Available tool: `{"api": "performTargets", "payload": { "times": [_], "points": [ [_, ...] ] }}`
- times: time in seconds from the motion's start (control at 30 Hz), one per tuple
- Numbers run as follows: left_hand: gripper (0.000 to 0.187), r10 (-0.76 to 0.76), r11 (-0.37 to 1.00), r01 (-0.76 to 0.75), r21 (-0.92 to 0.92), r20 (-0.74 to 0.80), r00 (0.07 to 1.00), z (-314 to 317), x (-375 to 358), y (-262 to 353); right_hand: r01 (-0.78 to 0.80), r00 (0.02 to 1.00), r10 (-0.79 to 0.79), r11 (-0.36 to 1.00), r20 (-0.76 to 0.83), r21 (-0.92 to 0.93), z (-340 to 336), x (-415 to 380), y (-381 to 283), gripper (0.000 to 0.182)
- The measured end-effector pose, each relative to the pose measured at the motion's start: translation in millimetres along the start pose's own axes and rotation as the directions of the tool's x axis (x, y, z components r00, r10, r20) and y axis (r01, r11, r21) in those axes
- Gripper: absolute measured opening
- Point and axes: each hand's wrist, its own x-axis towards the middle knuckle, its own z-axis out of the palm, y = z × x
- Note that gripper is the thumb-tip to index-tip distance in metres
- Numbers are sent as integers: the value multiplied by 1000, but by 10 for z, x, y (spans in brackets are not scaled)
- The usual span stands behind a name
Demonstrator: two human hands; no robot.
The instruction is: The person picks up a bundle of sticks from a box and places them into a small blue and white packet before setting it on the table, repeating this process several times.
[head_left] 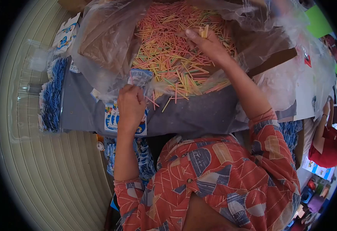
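Thin pink, yellow and green straw-like sticks (176,50) lie in a loose heap in a box lined with clear plastic. Over the heap, my right hand (209,44) is closed around a few yellowish sticks (204,31), their ends poking out above the fingers. My left hand (132,102) is at the box's near left corner, fingers curled at the lower end of a small clear packet with blue edges (141,76). A pink stick (131,79) stands up by those fingers. Printed blue-and-white packets (112,115) lie under and beside my left wrist.
Clear plastic liner (107,46) spreads over the cardboard flaps (274,61). Strips of blue packets (53,96) are stacked at the left in a clear tray (22,111). More packets hang below the grey cloth (199,115). At far right sits another person in red (328,148).
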Motion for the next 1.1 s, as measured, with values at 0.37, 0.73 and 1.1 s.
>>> {"api": "performTargets", "payload": {
  "times": [0.37,0.73,1.1],
  "points": [
    [24,37,949,-25,314,-32,999,-19,-154,160,164,986,-29,321,164,-933,-77,3,-31,28],
    [6,17,991,-7,134,-80,997,-49,-130,43,30,981,190,-295,-28,-955,125,672,683,15],
    [10,9,989,-6,149,-16,1000,-102,-93,150,-216,958,287,707,6,673,-387,267,188,14]
  ]
}}
